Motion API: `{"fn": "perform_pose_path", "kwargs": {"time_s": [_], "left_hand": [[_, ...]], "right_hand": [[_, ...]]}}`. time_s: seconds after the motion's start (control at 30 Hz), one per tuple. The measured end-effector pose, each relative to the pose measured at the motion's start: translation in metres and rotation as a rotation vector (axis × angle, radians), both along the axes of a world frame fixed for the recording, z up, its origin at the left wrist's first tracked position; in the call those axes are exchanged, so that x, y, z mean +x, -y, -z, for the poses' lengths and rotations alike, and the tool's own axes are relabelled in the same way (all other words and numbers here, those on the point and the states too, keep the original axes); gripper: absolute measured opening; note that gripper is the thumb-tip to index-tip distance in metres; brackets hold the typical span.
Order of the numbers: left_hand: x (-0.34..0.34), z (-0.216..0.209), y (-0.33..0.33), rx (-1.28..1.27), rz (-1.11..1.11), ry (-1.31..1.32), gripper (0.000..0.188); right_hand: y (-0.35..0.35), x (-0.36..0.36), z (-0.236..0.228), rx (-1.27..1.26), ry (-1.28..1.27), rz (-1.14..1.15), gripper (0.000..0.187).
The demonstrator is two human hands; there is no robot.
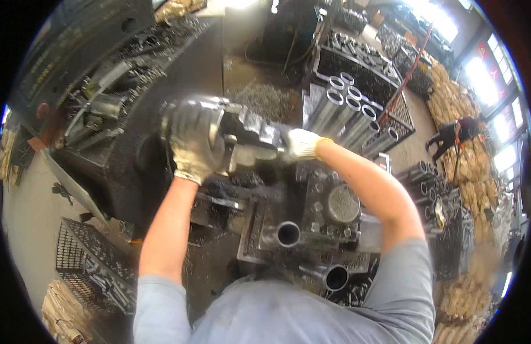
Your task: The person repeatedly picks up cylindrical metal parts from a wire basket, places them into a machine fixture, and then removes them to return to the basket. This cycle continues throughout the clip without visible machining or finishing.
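Right hand (pixel 303 144): closed around the metal piece's (pixel 255 133) right end
Left hand (pixel 195 136): at its left end; blurred, closure unclear
Handling: likely heavy, rigid, slick; best held at both ends

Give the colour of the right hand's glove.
The glove is off-white with a yellow cuff edge; the head view shows it best.

At near left, a dark perforated crate (pixel 69 249) holds metal pieces (pixel 108 282). Brown wrapped bundles (pixel 442 100) line the far right, where a person (pixel 449 136) stands near them; bright windows (pixel 504 127) lie beyond.
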State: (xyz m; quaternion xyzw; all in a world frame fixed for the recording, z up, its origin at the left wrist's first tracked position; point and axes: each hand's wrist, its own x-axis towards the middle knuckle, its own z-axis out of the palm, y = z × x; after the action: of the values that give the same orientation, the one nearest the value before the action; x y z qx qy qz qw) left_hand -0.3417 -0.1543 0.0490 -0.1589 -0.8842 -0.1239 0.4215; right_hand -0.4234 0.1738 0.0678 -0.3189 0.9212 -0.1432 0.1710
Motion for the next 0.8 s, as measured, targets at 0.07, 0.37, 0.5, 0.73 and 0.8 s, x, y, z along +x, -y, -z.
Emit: {"fn": "perform_pose_path", "kwargs": {"time_s": [0.07, 0.37, 0.5, 0.73, 0.8], "left_hand": [[-0.001, 0.003, 0.0, -0.006, 0.029, -0.008, 0.071], [0.001, 0.003, 0.004, -0.015, -0.007, 0.041, 0.071], [0.001, 0.004, 0.005, 0.021, 0.045, 0.03, 0.074], [0.036, -0.035, -0.006, 0.077, 0.022, 0.185, 0.083], [0.094, -0.036, -0.022, 0.541, 0.305, 0.344, 0.091]], "right_hand": [[-0.013, -0.02, 0.021, 0.128, 0.067, 0.054, 0.037], [-0.028, -0.031, 0.033, 0.081, 0.481, 0.001, 0.044], [-0.039, 0.036, -0.04, 0.489, -0.224, 0.079, 0.045], [0.011, 0.187, -0.157, 0.357, -0.757, 0.332, 0.046], [0.045, 0.245, -0.155, 0.212, -0.736, 0.402, 0.051]]}}
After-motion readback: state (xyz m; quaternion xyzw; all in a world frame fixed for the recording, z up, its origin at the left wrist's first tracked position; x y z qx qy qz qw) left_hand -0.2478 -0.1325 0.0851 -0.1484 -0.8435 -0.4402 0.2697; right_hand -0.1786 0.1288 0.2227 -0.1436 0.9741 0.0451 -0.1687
